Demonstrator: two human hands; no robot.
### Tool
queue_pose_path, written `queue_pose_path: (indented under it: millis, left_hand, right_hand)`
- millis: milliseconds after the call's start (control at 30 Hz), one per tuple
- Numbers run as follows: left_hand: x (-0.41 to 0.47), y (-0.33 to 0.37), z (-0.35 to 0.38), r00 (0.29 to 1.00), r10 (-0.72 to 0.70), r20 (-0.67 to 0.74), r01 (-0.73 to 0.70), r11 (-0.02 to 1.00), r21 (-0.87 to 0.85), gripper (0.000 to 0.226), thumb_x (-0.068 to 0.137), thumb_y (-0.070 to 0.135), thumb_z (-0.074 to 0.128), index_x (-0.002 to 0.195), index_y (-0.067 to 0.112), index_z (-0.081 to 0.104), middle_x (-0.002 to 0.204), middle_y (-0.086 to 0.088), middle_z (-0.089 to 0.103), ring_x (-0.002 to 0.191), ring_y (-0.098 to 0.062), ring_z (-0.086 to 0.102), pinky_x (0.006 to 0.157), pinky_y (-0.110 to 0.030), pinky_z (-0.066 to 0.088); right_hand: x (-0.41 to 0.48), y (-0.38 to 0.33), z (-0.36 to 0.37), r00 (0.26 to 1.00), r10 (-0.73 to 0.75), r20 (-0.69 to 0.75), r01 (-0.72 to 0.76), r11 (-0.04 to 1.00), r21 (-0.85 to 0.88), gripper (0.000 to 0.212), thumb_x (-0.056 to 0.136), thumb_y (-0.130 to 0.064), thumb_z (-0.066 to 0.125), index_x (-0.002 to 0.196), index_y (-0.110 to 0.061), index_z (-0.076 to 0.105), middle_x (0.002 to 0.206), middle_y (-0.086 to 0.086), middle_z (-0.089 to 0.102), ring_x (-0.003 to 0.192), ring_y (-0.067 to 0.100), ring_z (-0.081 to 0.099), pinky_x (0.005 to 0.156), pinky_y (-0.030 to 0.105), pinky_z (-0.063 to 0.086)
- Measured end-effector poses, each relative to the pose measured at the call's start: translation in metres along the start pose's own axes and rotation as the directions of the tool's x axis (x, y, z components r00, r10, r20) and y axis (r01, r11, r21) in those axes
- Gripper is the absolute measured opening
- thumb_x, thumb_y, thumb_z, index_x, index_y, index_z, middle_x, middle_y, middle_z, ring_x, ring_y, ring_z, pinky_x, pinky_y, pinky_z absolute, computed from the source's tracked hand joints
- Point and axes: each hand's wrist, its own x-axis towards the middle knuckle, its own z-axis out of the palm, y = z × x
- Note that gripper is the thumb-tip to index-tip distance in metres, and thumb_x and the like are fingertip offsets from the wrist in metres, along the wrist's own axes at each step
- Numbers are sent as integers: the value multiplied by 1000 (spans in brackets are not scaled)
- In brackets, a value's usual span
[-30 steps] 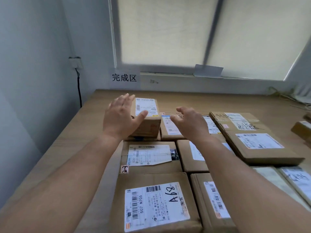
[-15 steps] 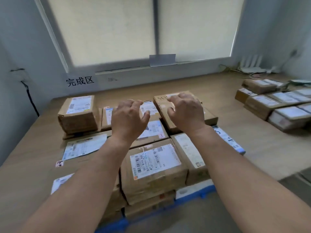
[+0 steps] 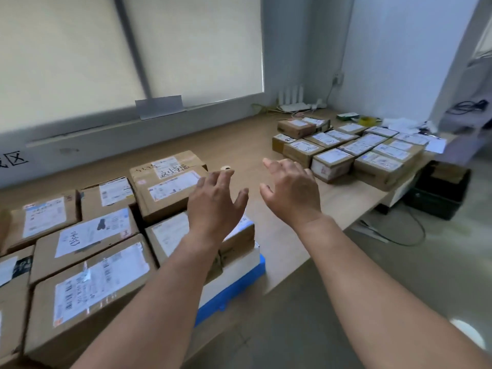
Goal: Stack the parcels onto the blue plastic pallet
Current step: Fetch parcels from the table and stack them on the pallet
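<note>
Pale blinds (image 3: 199,49) back a long wooden desk (image 3: 239,145). Both grips are empty: left grip (image 3: 215,206) and right grip (image 3: 292,193) hover with fingers spread and relaxed. At left, stacked parcels (image 3: 101,278) cover the blue pallet (image 3: 234,286); loose parcels (image 3: 359,153) wait well apart at right. Risk: the pallet's near-right corner looks crowded, so another box set there may overhang and tip. A black crate (image 3: 439,190) and floor cable (image 3: 410,235) lie near the loose parcels and could catch a foot.
</note>
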Motion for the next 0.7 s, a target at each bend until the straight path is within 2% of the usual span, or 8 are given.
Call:
queue_pose_path:
  millis: [167,300,400,700]
  left_hand:
    - [6,55,34,991,91,101,-87,995,-40,54,94,50,46,141,25,39,139,0,48,122,-23,46,93,-33,40]
    - [16,87,71,972,153,177,-149,988,-35,56,94,52,43,143,26,36,145,2,42,131,-21,36,103,-35,30]
    - [21,93,92,967,139,212,-148,988,31,57,93,55,40,143,27,36,150,2,36,137,-22,29,108,-37,24]
    - [82,182,198,927,210,309,-205,977,-52,60,92,58,39,143,26,34,149,1,37,137,-21,30,109,-36,24]
  right_hand:
    - [-13,62,-6,994,107,11,-107,993,-49,54,93,-36,51,144,-20,41,136,9,52,126,25,45,99,37,34]
    - [-18,109,-4,977,215,19,-213,975,-68,53,92,-35,52,142,-20,44,136,9,52,125,25,45,98,38,34]
    - [-20,131,-3,969,244,31,-240,966,-93,52,93,-34,51,142,-20,44,136,8,51,125,25,45,100,38,33]
    - [17,260,4,918,395,9,-390,909,-147,50,92,-34,51,140,-22,47,134,6,51,126,25,44,101,36,31]
